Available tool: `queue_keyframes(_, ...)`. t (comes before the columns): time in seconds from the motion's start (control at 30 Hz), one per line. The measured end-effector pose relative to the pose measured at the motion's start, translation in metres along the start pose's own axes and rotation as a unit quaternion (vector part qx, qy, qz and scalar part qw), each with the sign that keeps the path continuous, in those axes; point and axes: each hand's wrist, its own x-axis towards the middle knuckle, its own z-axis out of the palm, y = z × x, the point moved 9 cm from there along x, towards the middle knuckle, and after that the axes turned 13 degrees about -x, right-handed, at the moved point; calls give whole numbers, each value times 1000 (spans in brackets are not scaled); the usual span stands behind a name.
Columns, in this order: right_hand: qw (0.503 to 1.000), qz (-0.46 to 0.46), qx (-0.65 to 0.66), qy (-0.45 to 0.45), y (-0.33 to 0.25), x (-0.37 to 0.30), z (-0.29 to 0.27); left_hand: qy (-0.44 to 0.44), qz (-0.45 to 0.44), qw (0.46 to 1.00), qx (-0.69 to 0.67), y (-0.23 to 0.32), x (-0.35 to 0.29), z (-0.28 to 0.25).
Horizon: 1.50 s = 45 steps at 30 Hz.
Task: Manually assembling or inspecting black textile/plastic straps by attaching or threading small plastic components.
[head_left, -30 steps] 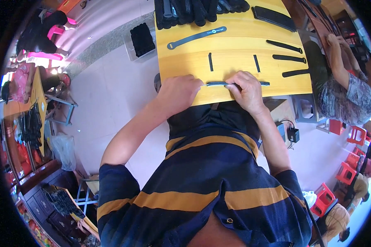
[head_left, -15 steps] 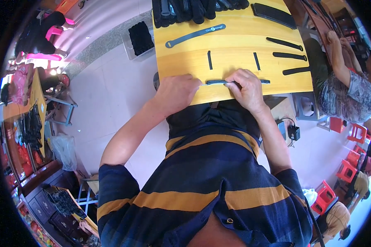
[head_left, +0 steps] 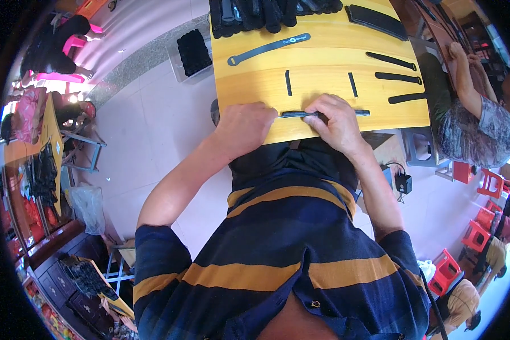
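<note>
Close to the near edge of the yellow wooden table [head_left: 317, 59], a narrow dark strap [head_left: 292, 114] lies crosswise under my hands. At its left end my left hand [head_left: 246, 124] is closed, its fingertips pinching the strap. My right hand [head_left: 335, 120] grips its middle between thumb and curled fingers, and the strap's right end [head_left: 362, 112] shows past the knuckles. Just beyond are two short black strips [head_left: 288, 83] [head_left: 353, 84] set apart on the tabletop. Farther off lies a long grey strap [head_left: 269, 49] with a slotted end and a small printed mark.
Black straps [head_left: 255, 14] are heaped along the far edge, beside a stacked black bundle [head_left: 377, 21]. Several slotted black straps [head_left: 398, 77] lie at right. A clear bin [head_left: 192, 55] of black pieces stands left of the table. Another person [head_left: 476, 124] works at right.
My right hand has shifted slightly left along the strap, and its thumb has moved with it. My left hand stays in place, and the strap has slid slightly left.
</note>
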Motion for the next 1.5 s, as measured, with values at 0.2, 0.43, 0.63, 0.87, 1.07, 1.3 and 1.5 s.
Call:
queue_keyframes(0.2, 1000, -14, -4, -9, -3, 7, 9, -4, -43, 999, 24, 1, 1, -5)
queue_keyframes(0.43, 1000, -23, -7, -7, -3, 7, 11, -35, -42, 997, 52, -3, 9, 2)
queue_keyframes(0.63, 999, -12, 15, -39, -17, 9, 9, -17, -48, 998, 38, 4, 0, -4)
queue_keyframes(0.87, 999, -3, 39, -21, -21, 13, 26, 16, -27, 998, 49, 11, 0, -1)
queue_keyframes(1.07, 998, 0, 56, -13, -21, 9, 26, 45, -17, 998, 30, 18, -1, -4)
queue_keyframes(1.3, 996, 42, 75, -20, -12, 5, 25, 46, -27, 999, 14, 19, 4, -2)
queue_keyframes(1.5, 998, 33, 47, 3, -14, 4, 27, 36, -11, 999, 30, 16, 8, 3)
